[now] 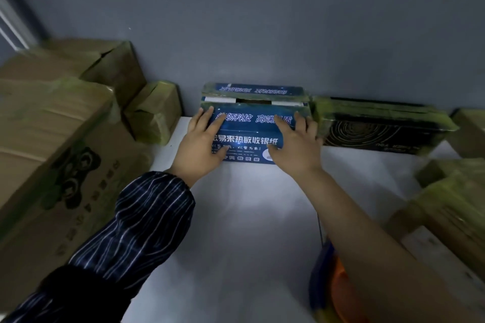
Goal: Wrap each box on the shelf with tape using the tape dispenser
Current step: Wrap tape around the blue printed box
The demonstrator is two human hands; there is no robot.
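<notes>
Receipt-paper box [249, 139], blue, on white shelf [249, 217], my left hand [202, 144] and right hand [294, 147] flat on it, both grips apart.

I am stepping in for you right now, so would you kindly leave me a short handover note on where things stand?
Left hand: open, fingers flat on the blue box.
Right hand: open, flat on the same box.
The blue box stands at the back of the white shelf. What looks like the tape dispenser, blue and orange, lies near the front edge under the right arm, held by neither hand.
Done: the black box and the brown boxes on the left carry greenish tape.
Left: the blue box has tape on its edges, but a gap shows between its top flaps; it probably needs wrapping next.
</notes>
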